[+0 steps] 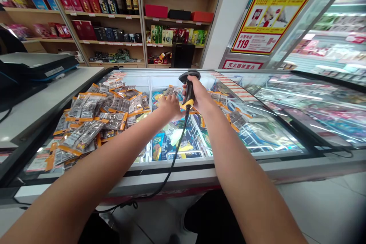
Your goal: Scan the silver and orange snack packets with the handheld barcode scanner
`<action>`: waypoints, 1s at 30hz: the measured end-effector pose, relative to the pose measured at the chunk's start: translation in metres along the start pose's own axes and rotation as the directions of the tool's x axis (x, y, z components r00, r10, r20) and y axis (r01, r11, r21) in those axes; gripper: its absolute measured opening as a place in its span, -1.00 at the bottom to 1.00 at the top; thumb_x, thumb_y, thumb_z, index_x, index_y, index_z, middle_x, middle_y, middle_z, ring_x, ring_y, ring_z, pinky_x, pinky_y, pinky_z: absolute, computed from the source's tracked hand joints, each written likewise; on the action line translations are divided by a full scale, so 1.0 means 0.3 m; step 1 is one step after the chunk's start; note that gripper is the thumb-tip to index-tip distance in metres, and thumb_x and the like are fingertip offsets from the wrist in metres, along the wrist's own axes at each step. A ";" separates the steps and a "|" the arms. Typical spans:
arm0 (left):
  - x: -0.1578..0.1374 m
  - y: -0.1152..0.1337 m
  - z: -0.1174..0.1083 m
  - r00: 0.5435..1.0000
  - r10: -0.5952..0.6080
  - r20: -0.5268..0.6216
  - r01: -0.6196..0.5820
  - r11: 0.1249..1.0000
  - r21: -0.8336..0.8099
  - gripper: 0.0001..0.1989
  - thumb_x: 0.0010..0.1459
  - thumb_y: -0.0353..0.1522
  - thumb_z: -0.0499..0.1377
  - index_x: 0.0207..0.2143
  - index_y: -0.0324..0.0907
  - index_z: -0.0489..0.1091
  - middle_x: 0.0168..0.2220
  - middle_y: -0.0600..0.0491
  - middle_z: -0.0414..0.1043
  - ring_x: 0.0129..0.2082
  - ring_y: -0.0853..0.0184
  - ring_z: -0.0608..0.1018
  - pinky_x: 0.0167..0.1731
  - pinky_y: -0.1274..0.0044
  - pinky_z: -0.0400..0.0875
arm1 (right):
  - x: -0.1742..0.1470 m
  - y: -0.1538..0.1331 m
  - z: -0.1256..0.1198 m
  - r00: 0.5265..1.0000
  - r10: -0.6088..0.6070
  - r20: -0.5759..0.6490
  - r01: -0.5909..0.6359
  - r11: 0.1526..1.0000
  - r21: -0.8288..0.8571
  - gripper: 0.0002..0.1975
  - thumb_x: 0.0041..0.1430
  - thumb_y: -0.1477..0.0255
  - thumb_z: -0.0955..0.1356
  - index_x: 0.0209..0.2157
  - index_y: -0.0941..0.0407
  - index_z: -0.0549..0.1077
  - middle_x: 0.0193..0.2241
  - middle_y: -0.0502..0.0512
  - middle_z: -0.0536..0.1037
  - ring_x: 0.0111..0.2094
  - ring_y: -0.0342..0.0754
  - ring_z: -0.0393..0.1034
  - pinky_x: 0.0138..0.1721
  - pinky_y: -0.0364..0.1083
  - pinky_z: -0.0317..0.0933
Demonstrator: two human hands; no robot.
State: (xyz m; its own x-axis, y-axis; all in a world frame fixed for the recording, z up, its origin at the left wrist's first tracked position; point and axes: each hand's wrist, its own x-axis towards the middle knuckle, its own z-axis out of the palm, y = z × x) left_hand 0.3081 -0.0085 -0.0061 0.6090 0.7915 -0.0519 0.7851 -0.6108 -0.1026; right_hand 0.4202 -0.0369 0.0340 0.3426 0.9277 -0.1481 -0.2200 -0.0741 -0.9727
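Observation:
My right hand (197, 91) is wrapped round the handle of a black and yellow barcode scanner (189, 92), its head pointing up and away. A black cord runs from its base down over the freezer's front edge. Close by on the left, my left hand (170, 106) has its fingers curled on a small packet (171, 90) with orange edges, partly hidden by the hand. A heap of similar orange-edged packets (91, 106) lies on the freezer's glass to the left. Several more such packets (238, 118) lie right of my right hand.
Below my hands, the chest freezer (183, 173) holds colourful bagged goods (160, 146) and white wire baskets (197, 133). A counter (57, 101) with a flat-topped device (40, 65) stands left. Behind are shelves (103, 44) of bottles and boxes. The scanner cord hangs near my legs.

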 end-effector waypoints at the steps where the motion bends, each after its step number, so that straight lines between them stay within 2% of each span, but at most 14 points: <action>1: -0.035 0.001 0.007 1.000 0.004 -0.021 -0.004 1.000 0.017 -0.13 0.28 0.08 -0.04 0.43 -0.32 0.10 0.42 -0.31 0.09 0.43 -0.15 0.12 0.33 0.13 0.10 | -0.017 -0.007 0.006 0.999 0.036 0.036 -0.035 0.999 -0.028 -0.69 0.37 0.16 0.28 -0.36 0.08 0.39 -0.63 0.00 0.40 -0.65 -0.13 0.31 -0.63 -0.17 0.25; 3: -0.098 -0.010 0.020 1.000 0.010 -0.027 -0.010 1.000 -0.010 -0.06 0.27 0.13 -0.07 0.47 -0.32 -0.03 0.46 -0.31 0.01 0.44 -0.24 0.07 0.32 0.09 0.11 | -0.051 -0.020 0.015 0.992 0.093 0.089 -0.085 0.992 -0.092 -0.69 0.38 0.17 0.28 -0.36 0.09 0.40 -0.65 0.00 0.40 -0.68 -0.15 0.27 -0.66 -0.17 0.22; 6: -0.158 -0.048 0.030 0.998 0.044 0.035 -0.040 0.995 -0.094 -0.01 0.29 0.18 -0.22 0.51 -0.32 -0.23 0.53 -0.23 -0.26 0.48 -0.19 -0.06 0.36 0.09 0.07 | -0.084 -0.036 0.016 0.979 0.150 0.138 -0.122 0.973 -0.197 -0.68 0.38 0.19 0.28 -0.36 0.10 0.41 -0.66 0.00 0.40 -0.71 -0.16 0.24 -0.71 -0.17 0.17; 9: -0.177 -0.076 0.029 0.993 0.058 0.100 -0.044 0.990 -0.135 0.00 0.28 0.21 -0.30 0.51 -0.28 -0.22 0.54 -0.11 -0.43 0.51 -0.12 -0.18 0.41 0.11 -0.02 | -0.085 -0.038 0.003 0.967 0.183 0.178 -0.129 0.952 -0.277 -0.68 0.37 0.19 0.29 -0.38 0.11 0.41 -0.67 0.01 0.40 -0.72 -0.15 0.23 -0.73 -0.17 0.16; 15: -0.167 -0.071 0.030 0.999 0.012 0.051 -0.005 0.990 -0.141 -0.01 0.28 0.21 -0.25 0.47 -0.33 -0.05 0.53 -0.27 -0.33 0.49 -0.20 -0.09 0.37 0.08 0.05 | -0.049 -0.019 -0.021 0.951 0.259 0.170 -0.183 0.913 -0.365 -0.68 0.35 0.17 0.31 -0.37 0.12 0.44 -0.65 0.06 0.44 -0.69 -0.11 0.28 -0.74 -0.16 0.21; 21: -0.169 -0.072 0.025 0.998 -0.004 0.056 0.012 0.989 -0.146 -0.03 0.28 0.21 -0.24 0.45 -0.30 0.03 0.52 -0.31 -0.32 0.48 -0.20 -0.05 0.35 0.08 0.07 | -0.054 -0.017 -0.015 0.963 0.226 0.149 -0.164 0.925 -0.344 -0.76 0.32 0.23 0.35 -0.31 0.11 0.46 -0.66 0.04 0.46 -0.71 -0.09 0.27 -0.73 -0.12 0.24; 30: -0.178 -0.063 0.012 0.998 -0.010 0.056 0.018 0.990 -0.137 0.01 0.26 0.25 -0.23 0.47 -0.31 0.00 0.52 -0.29 -0.27 0.48 -0.18 -0.01 0.37 0.08 0.03 | -0.068 -0.017 -0.013 0.961 0.222 0.162 -0.149 0.917 -0.369 -0.72 0.28 0.16 0.36 -0.36 0.09 0.45 -0.70 0.05 0.43 -0.73 -0.08 0.25 -0.76 -0.12 0.20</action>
State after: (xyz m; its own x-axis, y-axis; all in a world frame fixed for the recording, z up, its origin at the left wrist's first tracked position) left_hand 0.2604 -0.0392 -0.0048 0.5936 0.7977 -0.1062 0.8039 -0.5939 0.0331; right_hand 0.4178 -0.0568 0.0412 0.1322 0.9349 -0.3294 0.0844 -0.3418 -0.9360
